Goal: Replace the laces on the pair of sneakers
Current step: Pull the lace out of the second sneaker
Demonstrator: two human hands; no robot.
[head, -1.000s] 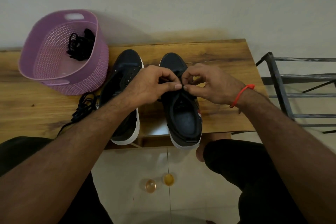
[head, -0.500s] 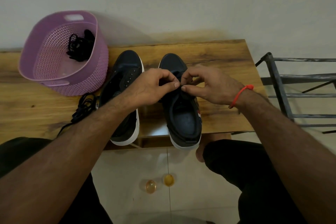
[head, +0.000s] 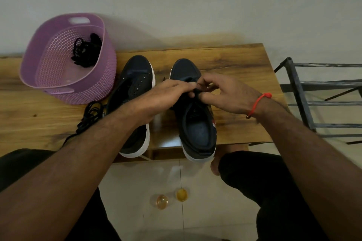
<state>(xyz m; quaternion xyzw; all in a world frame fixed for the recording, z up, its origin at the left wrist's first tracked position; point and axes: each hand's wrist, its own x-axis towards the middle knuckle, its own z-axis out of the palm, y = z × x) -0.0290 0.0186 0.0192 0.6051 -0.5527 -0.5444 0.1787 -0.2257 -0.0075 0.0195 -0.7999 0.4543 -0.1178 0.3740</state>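
Two dark sneakers with white soles stand side by side on a wooden bench, toes pointing away from me. The left sneaker (head: 137, 82) has bare eyelets. Both hands meet over the tongue of the right sneaker (head: 195, 123). My left hand (head: 168, 94) and my right hand (head: 225, 94) each pinch a black lace at the eyelets; the lace itself is mostly hidden by my fingers. A loose black lace (head: 90, 115) lies on the bench left of the left sneaker. Another bundle of black laces (head: 86, 53) sits in the purple basket (head: 58, 92).
The wooden bench (head: 235, 64) stands against a pale wall, with the purple basket at its left rear. A dark metal rack (head: 313, 94) stands at the right. Two small yellowish round objects (head: 170, 197) lie on the tiled floor between my knees.
My left hand has stretched out flatter toward the right sneaker's eyelets, and my right hand has shifted slightly. The sneakers, basket and loose lace have stayed put.
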